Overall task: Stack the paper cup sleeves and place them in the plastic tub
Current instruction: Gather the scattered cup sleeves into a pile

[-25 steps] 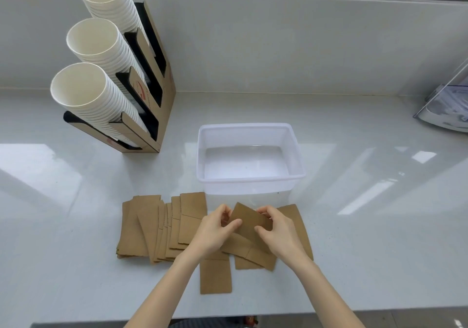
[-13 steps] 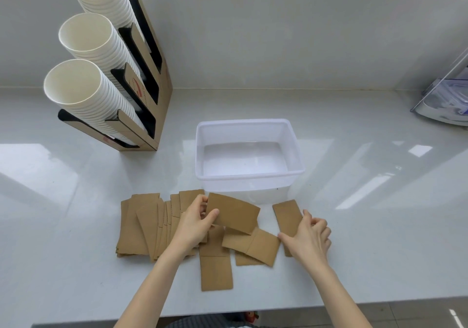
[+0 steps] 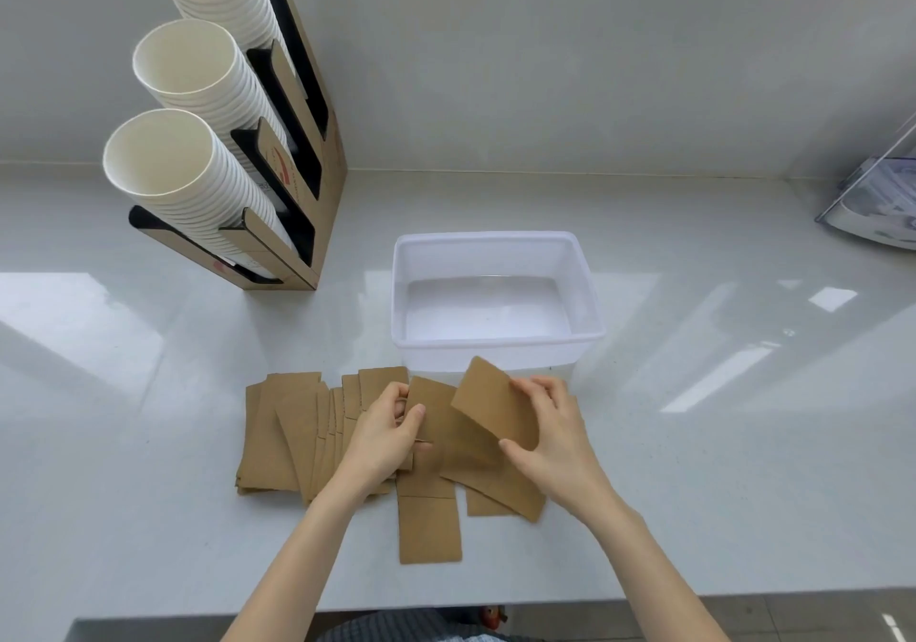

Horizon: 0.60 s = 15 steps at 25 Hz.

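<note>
Right hand (image 3: 550, 435) pinching raised sleeve (image 3: 495, 406); left hand (image 3: 384, 435) gripping second sleeve (image 3: 446, 423). Best aligned edge to edge before tub (image 3: 495, 239).

White counter (image 3: 148, 393) (glossy), grey wall (image 3: 545, 71)

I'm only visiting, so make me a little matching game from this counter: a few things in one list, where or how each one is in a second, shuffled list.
Things:
1. clear plastic tub
2. white paper cup stacks
3. brown paper sleeve in the right hand
4. single brown paper sleeve nearest the counter edge

States:
A. lying flat on the counter
B. empty
C. lifted and tilted above the others
D. leaning in a cardboard holder

Pairs: 1-B, 2-D, 3-C, 4-A
</note>
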Available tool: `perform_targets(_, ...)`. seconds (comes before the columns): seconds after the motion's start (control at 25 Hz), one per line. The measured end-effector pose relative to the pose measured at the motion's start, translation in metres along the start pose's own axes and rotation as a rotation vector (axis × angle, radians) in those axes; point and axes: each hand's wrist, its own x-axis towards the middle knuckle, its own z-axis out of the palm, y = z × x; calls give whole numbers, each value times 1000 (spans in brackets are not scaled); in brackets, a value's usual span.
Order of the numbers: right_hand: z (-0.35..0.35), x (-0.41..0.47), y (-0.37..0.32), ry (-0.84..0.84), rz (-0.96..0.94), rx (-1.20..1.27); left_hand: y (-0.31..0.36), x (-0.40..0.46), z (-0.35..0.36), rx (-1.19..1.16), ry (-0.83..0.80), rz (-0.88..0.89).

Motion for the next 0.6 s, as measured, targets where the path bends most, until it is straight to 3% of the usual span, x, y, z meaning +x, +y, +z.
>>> perform_targets(0.12,10,3,-7,-87,-101,-27,4,-5,1,-82,-23,-28)
perform_targets(0.44,24,5,-22,-87,-255,-108,7,-15,4,-150,-8,-67)
perform_targets(0.6,25,2,-21,-90,-203,-58,2,-17,1,-132,61,-41)
